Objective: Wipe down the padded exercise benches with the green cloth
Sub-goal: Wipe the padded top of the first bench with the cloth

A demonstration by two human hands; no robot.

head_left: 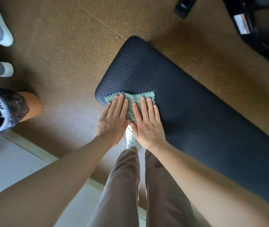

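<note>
"Hands first: how were they set?"

"Both lay flat, palms down. The left hand [112, 118] had its fingers straight and close together, pressing on the left part of the green cloth [134, 99]. The right hand [146, 123] pressed on the right part, fingers straight and slightly spread. The two thumbs nearly met at the cloth's near edge."

"And the cloth itself?"

"It was spread on the padded bench [195, 112], at the near corner of the bench's rounded end. Its zigzag far edge showed beyond the fingertips."

"What was the bench like?"

"It was dark and ribbed with fine diagonal lines, and its length ran off toward the lower right. Under it was a brown speckled floor [65, 46]."

"Anything else around?"

"Below the hands were the person's own brown trousers [124, 185] and one white laced shoe [131, 137]. Well apart from the bench's end were another person's pale shoes [5, 36] and a dark round pot [1, 110] with a pale rim; I could not tell what it held. Past the bench's far edge stood black equipment [261, 30]."
</note>
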